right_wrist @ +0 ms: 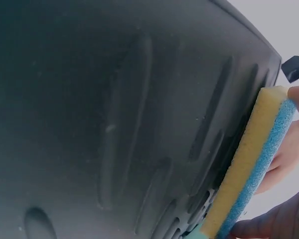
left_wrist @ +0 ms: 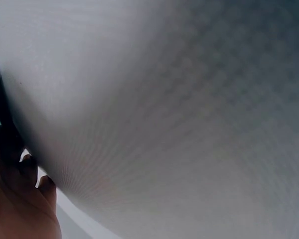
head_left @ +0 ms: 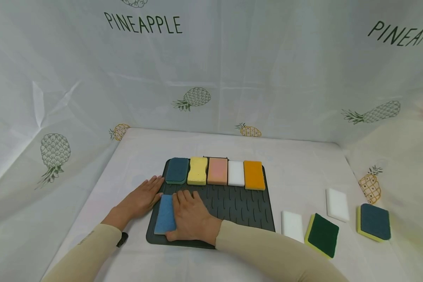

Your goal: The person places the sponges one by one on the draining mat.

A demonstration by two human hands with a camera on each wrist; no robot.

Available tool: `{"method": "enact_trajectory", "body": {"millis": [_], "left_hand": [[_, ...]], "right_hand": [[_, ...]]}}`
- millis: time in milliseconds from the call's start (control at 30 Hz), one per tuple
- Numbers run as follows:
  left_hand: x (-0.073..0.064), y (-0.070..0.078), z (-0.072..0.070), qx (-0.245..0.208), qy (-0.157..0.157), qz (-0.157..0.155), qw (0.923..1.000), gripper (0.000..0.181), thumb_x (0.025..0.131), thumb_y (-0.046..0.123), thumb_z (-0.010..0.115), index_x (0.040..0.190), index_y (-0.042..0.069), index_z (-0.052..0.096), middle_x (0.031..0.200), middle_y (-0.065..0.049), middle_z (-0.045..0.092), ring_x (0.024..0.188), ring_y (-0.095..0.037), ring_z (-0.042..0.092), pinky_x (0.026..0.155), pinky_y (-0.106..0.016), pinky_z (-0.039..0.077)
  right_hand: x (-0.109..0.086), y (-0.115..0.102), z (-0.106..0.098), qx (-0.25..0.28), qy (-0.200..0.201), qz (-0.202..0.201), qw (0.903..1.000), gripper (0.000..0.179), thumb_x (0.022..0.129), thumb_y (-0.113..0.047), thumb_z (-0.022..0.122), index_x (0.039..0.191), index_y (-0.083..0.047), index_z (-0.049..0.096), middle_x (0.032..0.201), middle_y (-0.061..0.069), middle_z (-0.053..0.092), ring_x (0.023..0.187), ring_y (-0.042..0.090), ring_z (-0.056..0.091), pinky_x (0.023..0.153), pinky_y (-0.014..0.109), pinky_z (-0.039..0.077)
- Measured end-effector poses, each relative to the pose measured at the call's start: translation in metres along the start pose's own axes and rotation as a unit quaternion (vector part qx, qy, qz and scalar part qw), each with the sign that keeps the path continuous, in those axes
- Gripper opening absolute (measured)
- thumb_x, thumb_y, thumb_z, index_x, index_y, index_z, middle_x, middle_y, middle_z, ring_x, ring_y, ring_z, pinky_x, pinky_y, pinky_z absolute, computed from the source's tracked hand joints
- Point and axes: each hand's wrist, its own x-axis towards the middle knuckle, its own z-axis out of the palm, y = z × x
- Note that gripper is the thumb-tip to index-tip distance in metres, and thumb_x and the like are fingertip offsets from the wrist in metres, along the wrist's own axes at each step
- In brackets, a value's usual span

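A blue-topped sponge lies at the near left corner of a dark ridged mat. My right hand holds it, the palm hiding its right part in the head view. In the right wrist view, the yellow underside of the sponge faces the mat, with thumb and fingers at opposite ends. My left hand rests at the mat's left edge, fingers extended and the thumb close to the blue sponge. Only part of the left hand shows in the left wrist view.
Along the mat's far edge stand a dark blue sponge, yellow sponge, pink sponge, white sponge and orange sponge. Right of the mat lie white sponges, a green-topped sponge and another dark blue sponge.
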Motion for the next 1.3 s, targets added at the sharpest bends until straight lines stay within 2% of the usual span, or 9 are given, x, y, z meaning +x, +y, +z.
{"method": "enact_trajectory", "body": {"millis": [200, 500, 733, 933, 1100, 1300], "left_hand": [[0.001, 0.004, -0.005, 0.005, -0.011, -0.006, 0.9999, 0.06, 0.113, 0.027, 0.049, 0.162, -0.005, 0.034, 0.167, -0.024, 0.038, 0.157, -0.044, 0.032, 0.127, -0.062, 0.028], [0.003, 0.004, -0.002, 0.005, 0.001, 0.0, 1.0, 0.059, 0.113, 0.026, 0.049, 0.161, -0.005, 0.036, 0.166, -0.024, 0.04, 0.156, -0.044, 0.034, 0.126, -0.062, 0.03], [0.003, 0.004, -0.001, 0.005, -0.012, -0.01, 0.9999, 0.061, 0.114, 0.027, 0.048, 0.163, -0.005, 0.033, 0.167, -0.022, 0.037, 0.157, -0.043, 0.031, 0.128, -0.061, 0.028], [0.003, 0.006, -0.001, 0.005, -0.011, -0.013, 0.9999, 0.061, 0.113, 0.027, 0.049, 0.163, -0.005, 0.033, 0.167, -0.023, 0.037, 0.157, -0.044, 0.03, 0.127, -0.062, 0.027], [0.003, 0.006, -0.001, 0.006, -0.013, -0.011, 0.9998, 0.061, 0.113, 0.026, 0.049, 0.162, -0.005, 0.032, 0.167, -0.024, 0.037, 0.157, -0.044, 0.03, 0.127, -0.062, 0.027], [0.002, 0.004, 0.001, 0.011, -0.013, -0.017, 0.9997, 0.061, 0.113, 0.028, 0.049, 0.163, -0.005, 0.033, 0.167, -0.023, 0.038, 0.157, -0.044, 0.032, 0.127, -0.062, 0.028]], "right_hand": [[0.001, 0.0, 0.0, -0.013, -0.007, 0.008, 0.9999, 0.123, 0.08, -0.098, 0.042, 0.158, -0.003, 0.046, 0.152, 0.013, 0.056, 0.136, 0.026, 0.052, 0.105, 0.045, 0.05], [0.004, -0.002, 0.003, -0.003, -0.021, 0.012, 0.9997, 0.123, 0.08, -0.098, 0.041, 0.159, -0.004, 0.044, 0.154, 0.012, 0.054, 0.138, 0.025, 0.051, 0.107, 0.045, 0.049], [0.005, -0.002, 0.003, -0.001, -0.033, 0.017, 0.9993, 0.122, 0.081, -0.098, 0.042, 0.161, -0.005, 0.043, 0.156, 0.011, 0.053, 0.139, 0.024, 0.049, 0.106, 0.045, 0.049], [0.003, 0.001, 0.0, 0.008, -0.037, 0.024, 0.999, 0.125, 0.08, -0.099, 0.04, 0.163, -0.006, 0.04, 0.16, 0.011, 0.05, 0.143, 0.025, 0.048, 0.107, 0.046, 0.048], [-0.002, 0.011, -0.007, 0.004, -0.005, 0.013, 0.9999, 0.124, 0.081, -0.099, 0.04, 0.161, -0.005, 0.042, 0.159, 0.011, 0.051, 0.144, 0.025, 0.049, 0.108, 0.047, 0.048], [-0.011, 0.031, -0.012, 0.009, 0.083, -0.022, 0.9963, 0.104, 0.087, -0.091, 0.049, 0.151, -0.01, 0.055, 0.147, 0.006, 0.058, 0.132, 0.021, 0.056, 0.104, 0.043, 0.049]]}}
